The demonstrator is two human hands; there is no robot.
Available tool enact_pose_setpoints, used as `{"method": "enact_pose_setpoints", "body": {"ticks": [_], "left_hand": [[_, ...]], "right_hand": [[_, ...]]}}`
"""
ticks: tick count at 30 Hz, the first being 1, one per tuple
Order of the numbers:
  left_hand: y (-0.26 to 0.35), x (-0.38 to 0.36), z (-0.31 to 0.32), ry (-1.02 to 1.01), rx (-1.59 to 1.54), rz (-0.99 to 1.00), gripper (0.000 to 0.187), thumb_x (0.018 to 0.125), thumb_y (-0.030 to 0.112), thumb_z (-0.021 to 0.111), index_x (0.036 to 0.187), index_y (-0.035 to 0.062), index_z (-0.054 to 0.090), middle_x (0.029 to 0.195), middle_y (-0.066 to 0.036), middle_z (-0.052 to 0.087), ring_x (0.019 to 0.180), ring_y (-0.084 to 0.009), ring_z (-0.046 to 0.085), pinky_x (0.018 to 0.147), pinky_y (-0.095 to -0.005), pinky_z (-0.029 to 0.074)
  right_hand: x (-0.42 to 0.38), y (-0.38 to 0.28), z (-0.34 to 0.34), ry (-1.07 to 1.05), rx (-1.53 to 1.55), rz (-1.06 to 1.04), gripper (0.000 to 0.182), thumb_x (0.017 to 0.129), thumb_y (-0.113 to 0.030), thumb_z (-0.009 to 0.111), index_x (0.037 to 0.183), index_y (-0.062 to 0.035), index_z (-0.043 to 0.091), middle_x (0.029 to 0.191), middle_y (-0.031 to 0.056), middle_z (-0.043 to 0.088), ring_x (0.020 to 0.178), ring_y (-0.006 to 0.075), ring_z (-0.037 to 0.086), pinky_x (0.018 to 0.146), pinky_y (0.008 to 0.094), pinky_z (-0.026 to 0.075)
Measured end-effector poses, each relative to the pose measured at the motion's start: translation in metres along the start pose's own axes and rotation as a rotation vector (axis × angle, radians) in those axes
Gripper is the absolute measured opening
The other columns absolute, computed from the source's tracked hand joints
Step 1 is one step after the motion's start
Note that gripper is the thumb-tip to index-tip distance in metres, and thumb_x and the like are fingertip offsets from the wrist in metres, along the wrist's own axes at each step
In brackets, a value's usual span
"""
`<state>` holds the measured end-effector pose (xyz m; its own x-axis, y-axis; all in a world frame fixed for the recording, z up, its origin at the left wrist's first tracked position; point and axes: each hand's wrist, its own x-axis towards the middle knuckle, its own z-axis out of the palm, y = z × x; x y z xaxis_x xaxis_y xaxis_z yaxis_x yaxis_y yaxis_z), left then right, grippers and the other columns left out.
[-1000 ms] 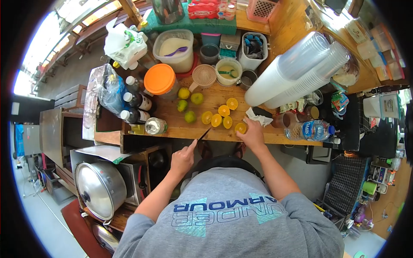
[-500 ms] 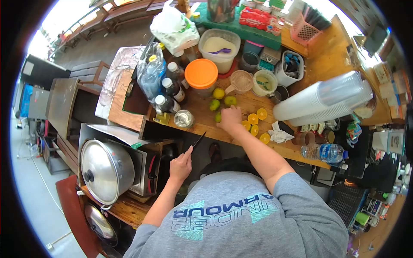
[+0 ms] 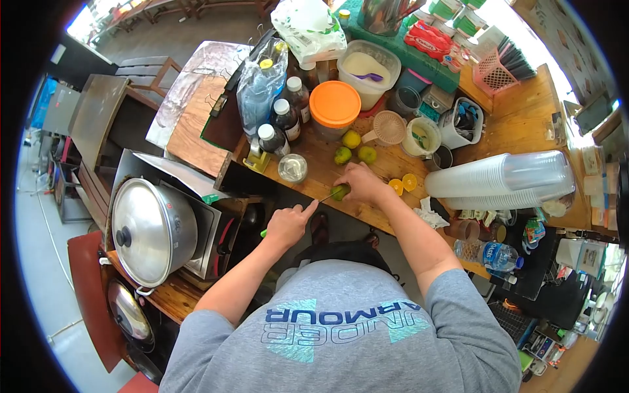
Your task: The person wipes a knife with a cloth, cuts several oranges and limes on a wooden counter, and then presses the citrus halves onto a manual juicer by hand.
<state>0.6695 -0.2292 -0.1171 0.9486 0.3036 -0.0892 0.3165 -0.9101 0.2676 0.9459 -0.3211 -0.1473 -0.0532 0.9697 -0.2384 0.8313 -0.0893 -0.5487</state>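
So my workspace is a wooden counter point(image 3: 316, 180), pretty crowded: orange-lidded tub point(image 3: 335, 103), a few white-capped bottles point(image 3: 285, 118), a citrus squeezer point(image 3: 389, 127), and a big stack of plastic cups point(image 3: 472, 178) lying over on the right. A lidded pot point(image 3: 151, 223) sits lower down to my left.

From the head view, my left hand point(image 3: 287, 224) is closed round a small knife point(image 3: 325, 198), index finger stretched out toward the blade, a bit of green handle poking out behind. My right hand point(image 3: 362, 182) has its fingers curled in narrow over a green fruit point(image 3: 341, 191) near the counter's front edge. Can't tell if the blade has bitten in or is just resting on the skin.

Imo the trick here is a firm pinch from the far side, fingertips tucked well clear of the blade's line, and light sawing strokes rather than a shove, since round fruit likes to roll. A little further in from the edge would feel safer too.

Position-wise, the fruit is under my right fingertips, its left side facing the knife. Three whole fruits point(image 3: 367, 154) sit just beyond that hand, and two orange cut halves point(image 3: 409, 182) lie to its right.
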Motion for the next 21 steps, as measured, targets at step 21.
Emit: {"method": "enact_pose_setpoints", "body": {"ticks": [21], "left_hand": [[0.019, 0.049, -0.041, -0.192, 0.075, 0.113, 0.050, 0.085, 0.012, 0.062, 0.135, 0.0036, 0.061, 0.077, -0.013, 0.072, 0.070, -0.0288, 0.073, 0.060, -0.0409, 0.057]], "right_hand": [[0.000, 0.003, 0.014, 0.035, -0.075, 0.002, 0.046, 0.062, -0.022, 0.089, 0.107, -0.0223, 0.082, 0.099, 0.0058, 0.072, 0.110, 0.0232, 0.060, 0.093, 0.0425, 0.039]]}}
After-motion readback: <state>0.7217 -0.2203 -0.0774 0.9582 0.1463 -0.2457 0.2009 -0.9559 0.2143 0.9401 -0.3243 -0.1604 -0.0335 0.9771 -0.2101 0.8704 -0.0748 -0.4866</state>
